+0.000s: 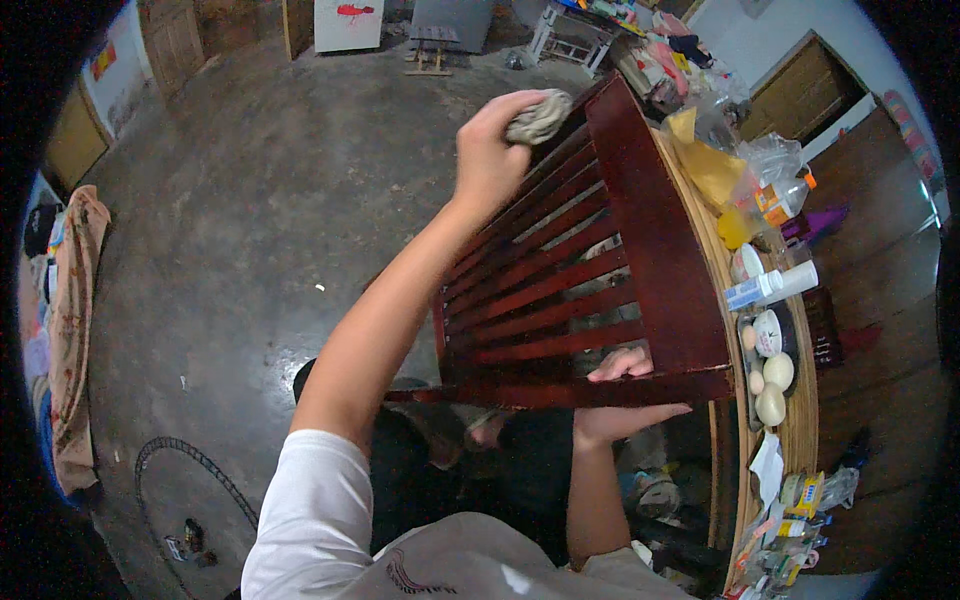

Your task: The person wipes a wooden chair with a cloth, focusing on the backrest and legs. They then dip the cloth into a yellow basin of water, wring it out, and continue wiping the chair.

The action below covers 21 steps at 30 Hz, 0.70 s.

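A dark red wooden chair (pixel 670 232) with a slatted back stands tilted in front of me. My left hand (pixel 491 142) reaches to its far side and holds a crumpled grey cloth (pixel 539 118) by the far end of the wide top rail. Whether the cloth touches the wood cannot be told. My right hand (pixel 626 424) grips the near side post (pixel 525 395) close to the top rail, with the fingertips showing through the gap beside the last slat and the palm below. The chair's lower parts are mostly hidden by my left arm.
Right of the chair, a wooden table (pixel 804 382) holds a tray of eggs (pixel 771 405), a white bottle (pixel 754 291), a drink bottle (pixel 776 202) and plastic bags. A black hoop (pixel 161 442) lies on the concrete floor (pixel 225 225). A small stool (pixel 431 49) stands far ahead.
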Each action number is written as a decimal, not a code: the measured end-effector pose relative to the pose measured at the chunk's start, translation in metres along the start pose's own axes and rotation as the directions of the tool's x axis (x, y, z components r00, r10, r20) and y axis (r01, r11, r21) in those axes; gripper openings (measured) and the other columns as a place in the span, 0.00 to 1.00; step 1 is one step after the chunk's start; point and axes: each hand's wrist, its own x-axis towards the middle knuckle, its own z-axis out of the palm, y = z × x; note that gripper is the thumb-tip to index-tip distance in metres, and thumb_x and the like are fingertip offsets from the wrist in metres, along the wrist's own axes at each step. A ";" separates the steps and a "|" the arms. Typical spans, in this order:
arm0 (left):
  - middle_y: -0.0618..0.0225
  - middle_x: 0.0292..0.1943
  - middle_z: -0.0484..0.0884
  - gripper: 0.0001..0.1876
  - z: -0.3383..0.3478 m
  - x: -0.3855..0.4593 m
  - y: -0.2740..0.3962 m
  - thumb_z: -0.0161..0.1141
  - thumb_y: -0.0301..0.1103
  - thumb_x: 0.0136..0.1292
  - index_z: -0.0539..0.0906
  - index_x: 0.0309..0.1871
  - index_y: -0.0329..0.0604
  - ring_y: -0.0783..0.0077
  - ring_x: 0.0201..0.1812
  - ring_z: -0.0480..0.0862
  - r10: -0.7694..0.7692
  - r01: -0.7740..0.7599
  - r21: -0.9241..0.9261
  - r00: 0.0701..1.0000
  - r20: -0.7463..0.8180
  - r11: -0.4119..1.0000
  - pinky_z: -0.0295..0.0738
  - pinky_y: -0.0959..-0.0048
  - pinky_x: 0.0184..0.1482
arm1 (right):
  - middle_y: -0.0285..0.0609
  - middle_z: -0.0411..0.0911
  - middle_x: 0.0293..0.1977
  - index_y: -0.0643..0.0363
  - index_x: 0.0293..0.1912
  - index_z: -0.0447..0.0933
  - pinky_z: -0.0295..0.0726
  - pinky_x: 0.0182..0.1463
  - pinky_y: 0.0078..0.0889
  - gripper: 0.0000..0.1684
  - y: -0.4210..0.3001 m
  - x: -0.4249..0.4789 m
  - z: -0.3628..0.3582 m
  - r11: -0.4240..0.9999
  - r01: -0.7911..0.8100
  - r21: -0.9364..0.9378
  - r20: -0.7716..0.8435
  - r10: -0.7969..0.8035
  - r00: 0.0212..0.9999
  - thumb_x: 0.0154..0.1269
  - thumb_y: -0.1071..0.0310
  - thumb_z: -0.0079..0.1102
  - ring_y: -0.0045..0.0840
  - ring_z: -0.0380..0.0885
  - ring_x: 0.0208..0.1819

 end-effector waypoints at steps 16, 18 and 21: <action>0.44 0.57 0.82 0.29 0.079 0.042 -0.025 0.53 0.18 0.55 0.79 0.64 0.40 0.42 0.59 0.81 -0.022 0.043 -0.095 0.978 0.209 0.995 0.76 0.58 0.63 | 0.36 0.63 0.18 0.52 0.27 0.59 0.60 0.22 0.26 0.49 0.002 0.012 -0.020 0.993 -0.100 0.064 -0.097 0.106 0.990 0.63 0.13 0.17 0.25 0.63 0.18; 0.45 0.59 0.81 0.29 0.074 0.029 -0.028 0.52 0.18 0.56 0.79 0.64 0.38 0.43 0.61 0.80 -0.032 0.055 -0.101 0.976 0.213 0.993 0.74 0.59 0.64 | 0.36 0.63 0.18 0.52 0.27 0.60 0.60 0.23 0.26 0.48 0.002 0.015 -0.023 0.993 -0.086 0.078 -0.074 0.091 0.993 0.64 0.13 0.17 0.25 0.62 0.17; 0.46 0.60 0.80 0.29 0.067 0.010 -0.036 0.52 0.17 0.56 0.79 0.64 0.38 0.44 0.61 0.79 -0.064 0.085 -0.081 0.970 0.235 0.993 0.73 0.59 0.66 | 0.32 0.57 0.19 0.48 0.26 0.56 0.57 0.24 0.24 0.42 -0.002 0.018 -0.015 0.996 -0.071 0.062 -0.047 0.074 0.996 0.70 0.19 0.18 0.21 0.55 0.17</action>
